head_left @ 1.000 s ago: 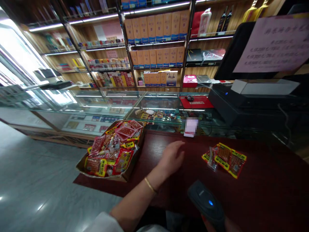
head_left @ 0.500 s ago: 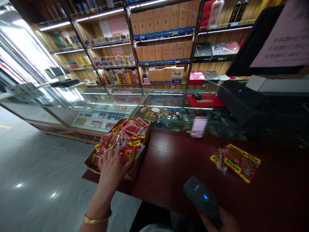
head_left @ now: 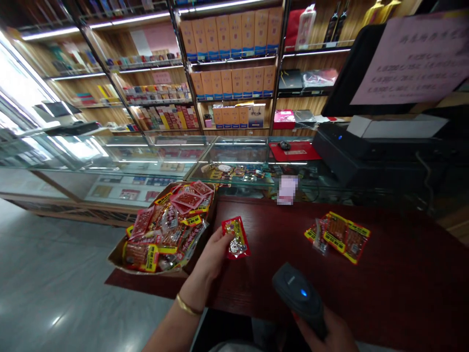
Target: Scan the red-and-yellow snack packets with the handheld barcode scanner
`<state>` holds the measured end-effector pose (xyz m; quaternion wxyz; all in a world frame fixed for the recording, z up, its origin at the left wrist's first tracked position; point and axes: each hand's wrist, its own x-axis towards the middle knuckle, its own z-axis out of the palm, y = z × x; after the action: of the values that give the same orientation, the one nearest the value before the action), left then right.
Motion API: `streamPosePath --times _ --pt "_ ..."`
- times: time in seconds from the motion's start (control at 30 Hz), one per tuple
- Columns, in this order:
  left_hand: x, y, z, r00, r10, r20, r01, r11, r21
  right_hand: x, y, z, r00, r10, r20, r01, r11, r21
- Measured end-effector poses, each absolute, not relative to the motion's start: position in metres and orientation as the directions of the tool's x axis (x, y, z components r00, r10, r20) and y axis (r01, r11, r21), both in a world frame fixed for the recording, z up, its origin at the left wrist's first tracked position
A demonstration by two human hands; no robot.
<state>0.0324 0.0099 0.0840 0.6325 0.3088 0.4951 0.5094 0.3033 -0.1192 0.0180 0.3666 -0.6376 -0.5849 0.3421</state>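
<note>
My left hand (head_left: 216, 252) pinches a red and yellow snack packet (head_left: 237, 239) by its left side, over the dark red tabletop (head_left: 264, 283). Just left of that hand is a cardboard box (head_left: 116, 259) heaped with snack packets (head_left: 172, 220) in red, yellow and clear wrapping. My right hand (head_left: 324, 332) is wrapped round the handle of a dark barcode scanner (head_left: 298, 296) with a blue light lit on top. Its head points away from me, toward the table's middle. Several more snack packets (head_left: 339, 234) lie overlapping on the tabletop to the right.
A glass display counter (head_left: 234, 146) runs behind the table. On it are a red mat (head_left: 295, 152) with a mouse (head_left: 284, 145), and a dark machine (head_left: 366, 161). A monitor (head_left: 340, 73) bearing a pink paper stands at right. Shelves of boxes (head_left: 230, 36) line the wall.
My left hand has come out of the box and moved right over the table with a red and yellow snack packet. The scanner stays in my right hand. The view has shifted slightly right.
</note>
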Motion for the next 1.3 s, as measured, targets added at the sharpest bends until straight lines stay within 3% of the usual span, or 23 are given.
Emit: streamPosePath --times 0.1,0.27,0.6,0.77,1.3 --pt "0.044 0.016 0.053 0.05 0.909 -0.415 -0.331 0.407 0.851 0.308 -0.122 0.019 -0.006 0.999 -0.038 0.549 -0.029 -0.835" --pt "0.046 0.012 0.039 0.06 0.904 -0.423 -0.314 0.419 0.852 0.312 -0.125 0.02 -0.009 0.999 -0.04 0.559 -0.028 -0.829" --pt "0.054 0.011 0.035 0.012 0.937 -0.35 -0.498 0.309 0.81 0.296 -0.127 0.023 0.166 0.984 -0.059 0.522 -0.139 -0.842" --pt "0.057 0.009 0.03 0.023 0.938 -0.346 -0.488 0.313 0.815 0.297 -0.125 0.028 0.107 0.992 -0.07 0.538 -0.117 -0.835" --pt "0.066 0.016 0.028 0.034 0.932 -0.36 -0.438 0.337 0.834 0.302 -0.126 0.027 0.169 0.984 -0.064 0.496 -0.141 -0.857"
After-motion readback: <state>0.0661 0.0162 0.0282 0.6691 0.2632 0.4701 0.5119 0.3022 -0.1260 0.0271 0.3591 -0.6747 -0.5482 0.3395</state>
